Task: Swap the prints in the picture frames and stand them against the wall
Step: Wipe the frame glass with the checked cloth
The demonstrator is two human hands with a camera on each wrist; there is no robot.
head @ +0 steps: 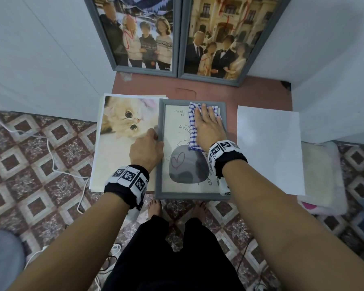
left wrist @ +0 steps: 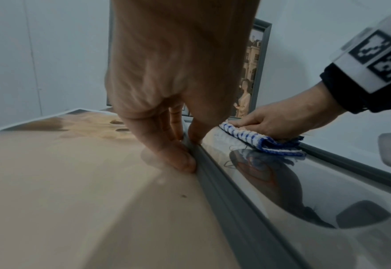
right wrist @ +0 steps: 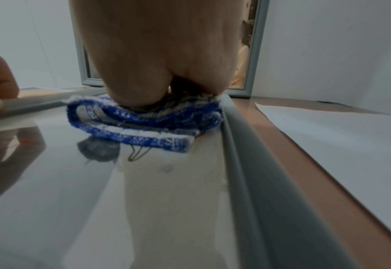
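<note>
A grey picture frame (head: 189, 195) lies flat on the red step, with a vase drawing with a red heart (head: 185, 164) under its glass. My left hand (head: 156, 136) pinches the frame's left rail (left wrist: 231, 209), thumb (left wrist: 180, 162) outside against the cat print (head: 122, 122). My right hand (head: 208, 122) lies flat on a folded blue-and-white checked cloth (head: 192, 135) and presses it on the glass near the far right corner. The cloth (right wrist: 143, 131) lies against the right rail (right wrist: 242, 163). Two grey frames (head: 147, 71) (head: 210, 80) holding family photos stand against the back wall.
A blank white sheet (head: 267, 150) lies on the step to the right of the frame. White walls close in on both sides. A white cable (head: 51, 156) runs over the patterned tiles at left, a pale cushion (head: 322, 177) sits at right, and my bare feet (head: 155, 206) are just below the frame.
</note>
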